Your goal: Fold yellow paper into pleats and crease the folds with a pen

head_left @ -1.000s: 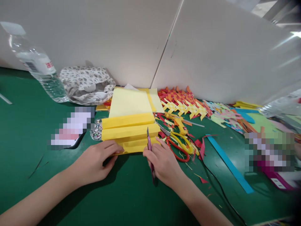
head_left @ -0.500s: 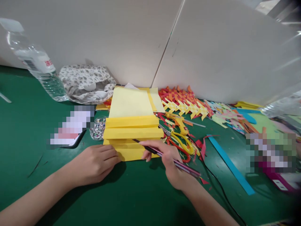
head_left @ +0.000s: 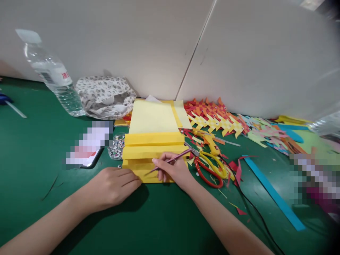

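A pleated sheet of yellow paper (head_left: 155, 153) lies in front of me, its folds running side to side. My left hand (head_left: 114, 187) rests at its lower left corner, fingers together and closed on the edge; the fingertips are partly hidden. In my right hand (head_left: 174, 170) is a slim purple pen (head_left: 178, 156), pinched between thumb and fingers. Its dark tip points down and left over the lowest folds; whether it touches the paper I cannot tell. Pale yellow sheets (head_left: 154, 117) lie just behind the folded paper.
Scissors (head_left: 209, 173), a yellow glue gun (head_left: 209, 141) and paper scraps lie to the right, with a black cord (head_left: 247, 202) and blue strip (head_left: 273, 193) beyond. Woven paper fish (head_left: 215, 122) line the wall. Leftward are a phone (head_left: 90, 145), googly eyes (head_left: 117, 147) and a bottle (head_left: 57, 78).
My right hand has moved left and slightly up over the folded paper, and the pen now slants down to the left. My left hand stays on the corner. The view has shifted slightly left.
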The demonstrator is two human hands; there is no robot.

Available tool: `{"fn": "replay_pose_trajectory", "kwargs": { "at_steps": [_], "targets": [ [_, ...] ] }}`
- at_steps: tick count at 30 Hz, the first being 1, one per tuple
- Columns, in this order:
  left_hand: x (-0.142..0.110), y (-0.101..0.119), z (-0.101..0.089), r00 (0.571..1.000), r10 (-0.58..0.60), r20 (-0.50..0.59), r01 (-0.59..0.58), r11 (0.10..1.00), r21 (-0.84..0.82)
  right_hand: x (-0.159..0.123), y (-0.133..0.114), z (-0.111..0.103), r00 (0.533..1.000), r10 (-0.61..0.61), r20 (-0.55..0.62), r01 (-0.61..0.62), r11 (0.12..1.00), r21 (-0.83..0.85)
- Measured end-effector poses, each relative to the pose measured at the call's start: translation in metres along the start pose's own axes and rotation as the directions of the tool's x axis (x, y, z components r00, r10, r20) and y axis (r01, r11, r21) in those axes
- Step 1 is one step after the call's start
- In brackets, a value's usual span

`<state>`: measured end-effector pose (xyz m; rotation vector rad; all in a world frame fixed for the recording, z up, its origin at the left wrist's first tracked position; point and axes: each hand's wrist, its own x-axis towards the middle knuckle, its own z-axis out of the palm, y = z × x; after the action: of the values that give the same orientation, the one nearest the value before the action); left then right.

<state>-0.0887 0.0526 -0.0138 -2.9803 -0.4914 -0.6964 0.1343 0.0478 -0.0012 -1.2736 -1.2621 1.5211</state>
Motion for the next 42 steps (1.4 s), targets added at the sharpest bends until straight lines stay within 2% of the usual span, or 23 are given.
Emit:
{"fn": "replay_pose_trajectory", "kwargs": {
  "at_steps": [5,10,21,42],
  "targets": [
    [0.001,0.0,-0.001,1.0,-0.016,-0.017,0.015,0.999,-0.032,-0.007,0.004,-0.004,0.991,-0.023,-0.135,0.024,1.0,0.009],
    [0.002,-0.001,-0.001,0.999,-0.05,0.009,0.05,0.997,-0.056,-0.01,0.005,-0.002,0.991,-0.056,-0.119,0.061,0.997,0.037],
    [0.001,0.0,0.0,0.999,-0.051,0.01,0.051,0.997,-0.055,-0.012,0.01,0.0,0.995,-0.038,-0.097,0.036,0.999,-0.022],
    [0.001,0.0,0.002,0.999,-0.044,0.024,0.045,0.999,-0.028,-0.017,0.009,-0.012,0.983,-0.045,-0.179,0.04,0.999,-0.033]
  ]
}}
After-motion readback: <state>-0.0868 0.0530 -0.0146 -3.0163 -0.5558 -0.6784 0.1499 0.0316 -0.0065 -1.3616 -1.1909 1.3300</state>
